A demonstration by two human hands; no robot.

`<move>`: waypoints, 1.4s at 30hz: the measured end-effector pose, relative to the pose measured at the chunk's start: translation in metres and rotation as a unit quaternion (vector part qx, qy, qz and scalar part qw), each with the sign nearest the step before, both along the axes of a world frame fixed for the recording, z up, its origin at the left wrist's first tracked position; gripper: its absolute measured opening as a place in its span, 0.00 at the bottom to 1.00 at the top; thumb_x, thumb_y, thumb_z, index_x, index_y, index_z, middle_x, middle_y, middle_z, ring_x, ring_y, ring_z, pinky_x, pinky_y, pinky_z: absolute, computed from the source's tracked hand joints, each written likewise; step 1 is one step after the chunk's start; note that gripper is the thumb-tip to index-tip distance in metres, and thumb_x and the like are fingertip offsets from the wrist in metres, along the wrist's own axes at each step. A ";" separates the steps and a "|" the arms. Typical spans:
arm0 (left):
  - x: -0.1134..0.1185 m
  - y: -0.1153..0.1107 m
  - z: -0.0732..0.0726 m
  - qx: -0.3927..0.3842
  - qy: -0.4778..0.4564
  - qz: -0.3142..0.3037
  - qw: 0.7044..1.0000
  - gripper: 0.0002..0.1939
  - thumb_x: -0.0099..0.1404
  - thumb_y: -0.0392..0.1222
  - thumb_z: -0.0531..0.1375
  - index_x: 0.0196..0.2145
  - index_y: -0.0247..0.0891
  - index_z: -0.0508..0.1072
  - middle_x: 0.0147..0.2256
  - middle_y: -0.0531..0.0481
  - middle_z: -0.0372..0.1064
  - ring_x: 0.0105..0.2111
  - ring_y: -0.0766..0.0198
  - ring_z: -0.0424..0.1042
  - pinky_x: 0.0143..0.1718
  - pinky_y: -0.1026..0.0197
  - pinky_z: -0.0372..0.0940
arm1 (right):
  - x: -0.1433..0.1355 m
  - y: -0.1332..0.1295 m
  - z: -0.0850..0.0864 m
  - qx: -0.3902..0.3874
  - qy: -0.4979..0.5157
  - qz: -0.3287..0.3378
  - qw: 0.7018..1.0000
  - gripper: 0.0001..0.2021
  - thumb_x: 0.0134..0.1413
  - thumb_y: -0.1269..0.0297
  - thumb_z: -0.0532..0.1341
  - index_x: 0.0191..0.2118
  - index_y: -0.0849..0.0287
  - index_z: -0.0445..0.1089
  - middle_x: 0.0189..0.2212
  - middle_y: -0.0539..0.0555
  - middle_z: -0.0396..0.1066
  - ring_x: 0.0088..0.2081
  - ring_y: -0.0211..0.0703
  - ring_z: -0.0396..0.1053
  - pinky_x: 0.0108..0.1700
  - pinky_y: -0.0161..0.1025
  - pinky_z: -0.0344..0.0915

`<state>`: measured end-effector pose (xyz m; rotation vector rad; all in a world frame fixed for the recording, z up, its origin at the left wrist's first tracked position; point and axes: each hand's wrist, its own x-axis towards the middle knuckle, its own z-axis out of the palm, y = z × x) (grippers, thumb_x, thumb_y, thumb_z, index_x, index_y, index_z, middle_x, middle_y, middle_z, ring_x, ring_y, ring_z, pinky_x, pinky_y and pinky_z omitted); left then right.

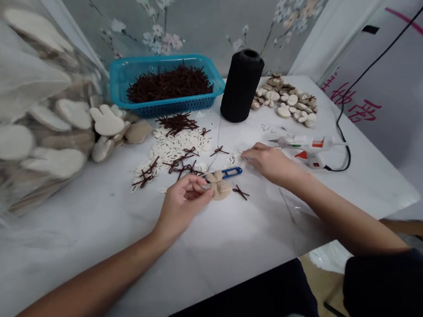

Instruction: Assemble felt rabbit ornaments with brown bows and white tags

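Observation:
My left hand has its thumb and fingers closed on the left edge of a beige bunny-shaped piece, which lies on the white table. A blue-handled tool lies just behind the piece. To the right, my right hand reaches down to the table beside small white labels, its fingertips together; what they hold, if anything, is too small to make out. One dark brown bow lies right of the beige piece, and another lies behind the tool.
White labels and brown bows spread behind my left hand. Farther back stand a blue basket of bows and a black thread cone. Bunny pieces and a glue gun are at right; a plastic bag of pieces is at left.

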<state>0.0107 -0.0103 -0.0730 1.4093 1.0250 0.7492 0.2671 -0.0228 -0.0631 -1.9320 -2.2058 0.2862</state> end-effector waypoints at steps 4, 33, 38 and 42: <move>-0.001 0.001 -0.004 -0.004 -0.006 -0.024 1.000 0.10 0.54 0.41 0.65 0.31 0.37 0.68 0.25 0.56 0.67 0.23 0.73 0.64 0.24 0.72 0.59 | -0.004 -0.001 0.002 -0.039 0.065 -0.064 0.995 0.09 0.57 0.71 0.56 0.40 0.58 0.73 0.36 0.55 0.73 0.35 0.43 0.70 0.39 0.37 0.63; -0.001 0.004 -0.008 -0.015 -0.010 -0.035 0.999 0.10 0.54 0.41 0.66 0.32 0.38 0.69 0.26 0.57 0.68 0.24 0.73 0.66 0.25 0.72 0.60 | -0.005 -0.012 -0.003 0.027 0.038 -0.057 0.997 0.13 0.59 0.69 0.53 0.47 0.56 0.69 0.41 0.56 0.69 0.34 0.44 0.68 0.38 0.39 0.61; 0.000 0.003 -0.008 -0.013 -0.010 -0.033 0.999 0.10 0.54 0.41 0.66 0.31 0.38 0.68 0.26 0.57 0.68 0.24 0.73 0.66 0.24 0.72 0.60 | -0.003 -0.009 -0.006 0.009 0.044 -0.082 0.996 0.07 0.58 0.68 0.55 0.38 0.58 0.71 0.39 0.55 0.68 0.33 0.43 0.67 0.37 0.39 0.61; 0.001 0.003 -0.008 -0.008 0.001 -0.032 0.999 0.10 0.54 0.42 0.66 0.32 0.38 0.69 0.25 0.57 0.67 0.24 0.73 0.66 0.25 0.72 0.60 | 0.000 -0.010 -0.010 0.005 0.053 -0.078 0.996 0.07 0.58 0.70 0.54 0.35 0.59 0.70 0.35 0.55 0.67 0.35 0.44 0.66 0.39 0.40 0.61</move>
